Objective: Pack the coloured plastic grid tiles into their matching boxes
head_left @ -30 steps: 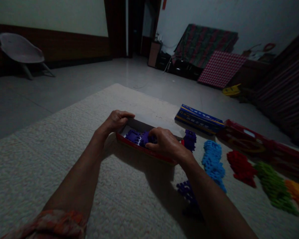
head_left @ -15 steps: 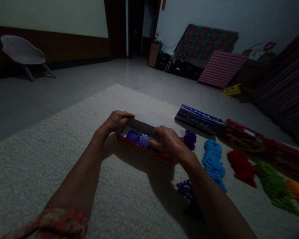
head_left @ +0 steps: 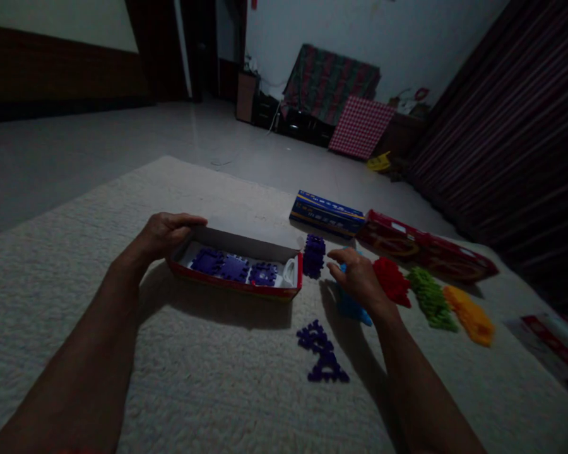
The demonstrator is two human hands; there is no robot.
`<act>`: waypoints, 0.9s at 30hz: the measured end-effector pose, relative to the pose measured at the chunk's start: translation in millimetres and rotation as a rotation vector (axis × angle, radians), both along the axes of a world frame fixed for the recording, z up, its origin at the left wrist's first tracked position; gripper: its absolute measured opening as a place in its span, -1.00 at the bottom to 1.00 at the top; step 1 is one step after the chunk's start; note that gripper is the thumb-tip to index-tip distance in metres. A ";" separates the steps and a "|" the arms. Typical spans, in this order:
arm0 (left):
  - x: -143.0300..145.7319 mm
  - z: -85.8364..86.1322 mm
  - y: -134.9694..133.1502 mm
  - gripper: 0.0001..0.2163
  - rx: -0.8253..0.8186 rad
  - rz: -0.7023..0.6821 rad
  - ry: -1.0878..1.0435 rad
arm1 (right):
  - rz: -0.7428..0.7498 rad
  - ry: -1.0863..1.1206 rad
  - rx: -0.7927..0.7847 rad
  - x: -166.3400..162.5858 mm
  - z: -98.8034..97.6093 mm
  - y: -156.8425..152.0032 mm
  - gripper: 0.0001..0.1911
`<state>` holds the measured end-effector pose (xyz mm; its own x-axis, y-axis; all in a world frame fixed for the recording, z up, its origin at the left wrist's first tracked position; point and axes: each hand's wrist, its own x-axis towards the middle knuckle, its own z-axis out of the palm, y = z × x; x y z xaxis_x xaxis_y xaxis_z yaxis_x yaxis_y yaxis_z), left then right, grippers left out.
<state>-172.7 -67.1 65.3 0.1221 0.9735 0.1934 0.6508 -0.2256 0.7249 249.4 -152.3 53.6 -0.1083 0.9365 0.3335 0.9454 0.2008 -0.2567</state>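
My left hand (head_left: 165, 234) grips the left end of a long, shallow box (head_left: 236, 292) with red sides and a raised back flap. Inside the box lie several purple interlocking plastic pieces (head_left: 235, 268) and a white part (head_left: 289, 272) at the right end. My right hand (head_left: 355, 274) hovers right of the box with thumb and fingers apart and nothing visible between them. It partly hides a pile of light-blue pieces (head_left: 355, 310). Purple pieces stand in a stack (head_left: 314, 255) between the box and my right hand. Loose purple pieces (head_left: 318, 338) lie flat nearer me.
Red (head_left: 390, 282), green (head_left: 431, 299) and orange (head_left: 468, 315) piles line up to the right on the pale mat (head_left: 208, 391). Behind them stand a blue box (head_left: 326, 214) and red boxes (head_left: 426, 246). A striped curtain (head_left: 483, 120) hangs at the right.
My right hand has come out of the box and moved right, over the light-blue pile. My left hand stays on the box. The view has turned to the right.
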 end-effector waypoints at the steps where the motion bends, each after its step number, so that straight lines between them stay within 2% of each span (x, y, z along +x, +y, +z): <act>1: -0.6 -0.4 0.5 -0.59 0.005 0.000 0.007 | 0.000 -0.023 -0.002 -2.0 -6.3 -0.3 -0.76; 5: -4.6 -5.2 4.4 -0.60 0.019 0.003 -0.003 | -0.053 -0.101 -0.005 -17.8 -19.0 -0.6 -0.72; 13: -5.0 -7.9 6.7 -0.51 0.040 -0.003 -0.003 | -0.157 -0.154 -0.072 -31.0 -20.7 2.0 -0.83; 27: -0.8 -3.2 2.4 -0.53 0.022 0.043 -0.027 | -0.155 0.009 -0.109 -23.8 -24.6 3.5 -0.81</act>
<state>-173.5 -64.6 62.1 0.0745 0.9733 0.2171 0.6405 -0.2136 0.7376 225.6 -148.8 29.0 0.0422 0.9725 0.2292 0.9603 0.0238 -0.2779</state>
